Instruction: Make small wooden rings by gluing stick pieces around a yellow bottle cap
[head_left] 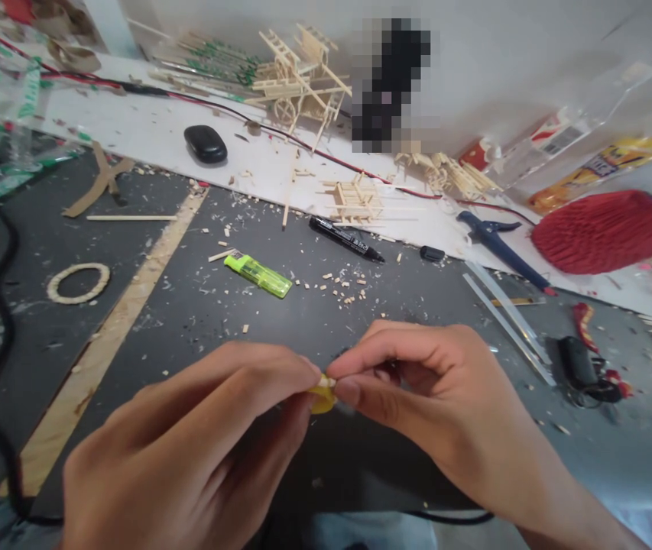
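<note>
Above the dark tabletop, my left hand pinches a small yellow ring-shaped piece between thumb and fingers. Pale bits, seemingly wood, sit along its upper edge. My right hand meets it from the other side, thumb and forefinger closed at that edge. What lies between those right fingertips is mostly hidden. Beyond the hands lie small cut wood bits, a yellow-green lighter and an uncapped black marker. A pale ring of short wood pieces rests at the left.
Stick-built models stand at the back beside a black oval case. To the right are a blue-handled tool, a red bundle, clear glue sticks and keys. A black cable runs down the left.
</note>
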Demonstrator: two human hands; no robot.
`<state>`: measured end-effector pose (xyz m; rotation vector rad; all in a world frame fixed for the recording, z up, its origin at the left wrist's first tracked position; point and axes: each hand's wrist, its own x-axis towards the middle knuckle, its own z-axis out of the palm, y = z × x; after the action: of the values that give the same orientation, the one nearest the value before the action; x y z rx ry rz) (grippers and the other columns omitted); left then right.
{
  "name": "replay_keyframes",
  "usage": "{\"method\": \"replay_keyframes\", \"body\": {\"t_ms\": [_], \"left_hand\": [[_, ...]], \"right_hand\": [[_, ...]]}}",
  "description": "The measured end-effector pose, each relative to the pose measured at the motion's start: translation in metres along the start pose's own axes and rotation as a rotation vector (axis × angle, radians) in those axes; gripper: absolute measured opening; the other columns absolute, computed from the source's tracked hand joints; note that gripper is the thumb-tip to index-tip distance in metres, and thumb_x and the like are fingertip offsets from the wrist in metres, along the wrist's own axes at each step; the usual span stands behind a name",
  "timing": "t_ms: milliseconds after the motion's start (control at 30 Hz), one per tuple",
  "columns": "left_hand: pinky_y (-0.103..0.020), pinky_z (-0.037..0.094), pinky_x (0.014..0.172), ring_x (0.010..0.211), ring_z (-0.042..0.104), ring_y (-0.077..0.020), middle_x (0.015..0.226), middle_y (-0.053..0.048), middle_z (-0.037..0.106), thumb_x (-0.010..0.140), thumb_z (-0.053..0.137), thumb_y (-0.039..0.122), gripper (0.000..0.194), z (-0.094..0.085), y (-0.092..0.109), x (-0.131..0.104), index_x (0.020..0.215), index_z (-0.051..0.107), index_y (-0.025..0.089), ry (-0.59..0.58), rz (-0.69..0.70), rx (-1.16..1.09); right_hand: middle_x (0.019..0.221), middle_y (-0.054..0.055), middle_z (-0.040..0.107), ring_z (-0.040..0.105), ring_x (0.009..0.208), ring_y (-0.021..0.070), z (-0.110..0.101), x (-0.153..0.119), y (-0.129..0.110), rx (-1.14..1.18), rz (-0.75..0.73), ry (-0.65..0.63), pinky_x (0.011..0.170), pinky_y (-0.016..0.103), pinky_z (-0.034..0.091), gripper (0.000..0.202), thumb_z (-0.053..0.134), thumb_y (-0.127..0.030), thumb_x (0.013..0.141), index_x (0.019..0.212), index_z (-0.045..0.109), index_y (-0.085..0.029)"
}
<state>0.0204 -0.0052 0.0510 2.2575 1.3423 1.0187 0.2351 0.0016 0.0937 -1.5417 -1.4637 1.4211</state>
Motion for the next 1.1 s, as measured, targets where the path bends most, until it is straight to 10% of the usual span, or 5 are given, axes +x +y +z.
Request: {"method": "replay_keyframes", "body": {"t_ms": [1100], "left_hand": [[-0.022, 0.062, 0.067, 0.073, 0.083, -0.0094, 0.092, 0.017, 0.085, 0.102, 0.059, 0.024, 0.018, 0.002, -0.002, 0.004, 0.105, 0.065, 0.041, 0.061, 0.029, 0.013]], "right_hand": [[0.076, -0.004, 0.071, 0.061, 0.070, 0.0122, 0.001, 0.005, -0.001, -0.021, -0.035, -0.014, 0.061, 0.025, 0.045, 0.008, 0.083, -0.031, 0.091, 0.085, 0.081, -0.025]]}}
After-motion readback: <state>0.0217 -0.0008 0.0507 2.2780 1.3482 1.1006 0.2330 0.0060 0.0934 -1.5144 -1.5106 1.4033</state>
